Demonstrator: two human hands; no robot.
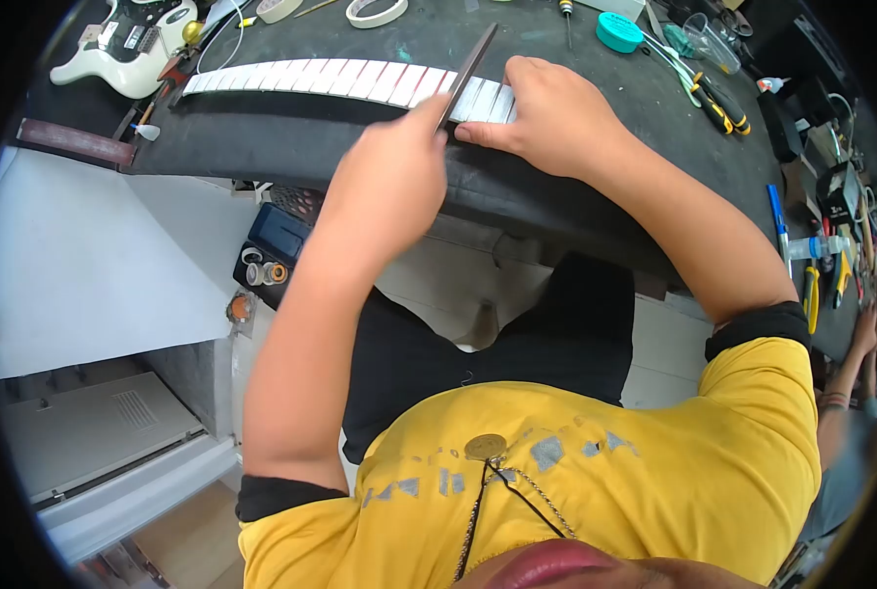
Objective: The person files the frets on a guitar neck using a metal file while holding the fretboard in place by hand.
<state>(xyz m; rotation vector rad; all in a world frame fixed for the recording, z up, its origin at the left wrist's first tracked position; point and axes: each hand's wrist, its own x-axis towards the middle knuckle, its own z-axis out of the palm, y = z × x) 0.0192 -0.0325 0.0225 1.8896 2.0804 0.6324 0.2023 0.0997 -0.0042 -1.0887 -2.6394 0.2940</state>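
Observation:
My left hand point(389, 167) is closed around a flat dark metal file point(474, 67), which slants across a guitar neck point(350, 80). White tape strips cover the fingerboard between its frets, and a few reddish marks show on them. The neck lies lengthwise along the front of the dark bench. My right hand point(547, 113) grips the neck's right end, thumb on the near side and fingers over the far side. That end of the neck is partly hidden under the hand.
A white guitar body point(129, 44) lies at the back left. Tape rolls point(377, 10), a teal round container point(619, 32) and yellow-black pliers point(718, 103) sit on the bench point(517, 39). Another person's arm point(839, 383) shows at far right. An open white drawer point(114, 432) stands lower left.

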